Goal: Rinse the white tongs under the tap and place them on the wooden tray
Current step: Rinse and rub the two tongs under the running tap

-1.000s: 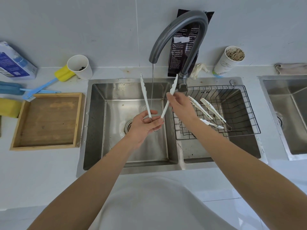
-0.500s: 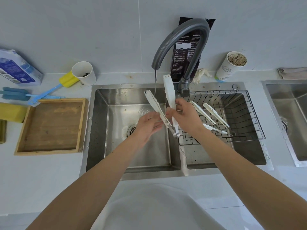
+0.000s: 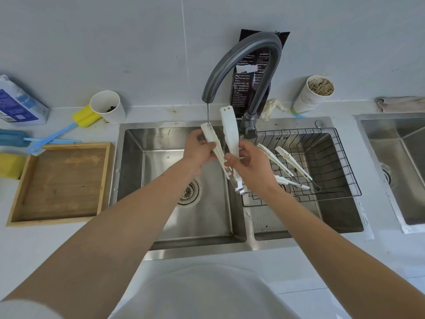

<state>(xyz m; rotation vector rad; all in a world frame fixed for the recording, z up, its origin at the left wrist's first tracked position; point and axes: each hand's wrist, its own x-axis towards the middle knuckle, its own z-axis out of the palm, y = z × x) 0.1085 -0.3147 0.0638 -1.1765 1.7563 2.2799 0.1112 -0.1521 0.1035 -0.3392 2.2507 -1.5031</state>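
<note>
Two bare forearms reach out from the near edge of the counter over a steel double sink set in its middle. The white tongs are held in the air above the divider between the two basins. They are plastic and spread in a narrow V, with the metal-ringed hinge end pointing down towards the person and the flat tips raised towards the back. Brown specks mark the upper tip.

The left hand comes in from the left, its fingers curled round the left arm of the tongs just below the tip. The right hand pinches the right arm at mid-length between thumb and curled fingers. Both hands grip firmly and neither arm of the tongs is free.

A thin stream of water falls from the grey arched tap onto the tip of the left arm.

In the right basin a black wire basket holds more white tongs. The wooden tray lies on the counter beside the sink's left edge, with nothing in it.

Along the counter's back edge stand a paper cup with a yellow-headed brush beside it, a black packet behind the tap, and a second paper cup. A blue-and-white box sits at the back left corner.
</note>
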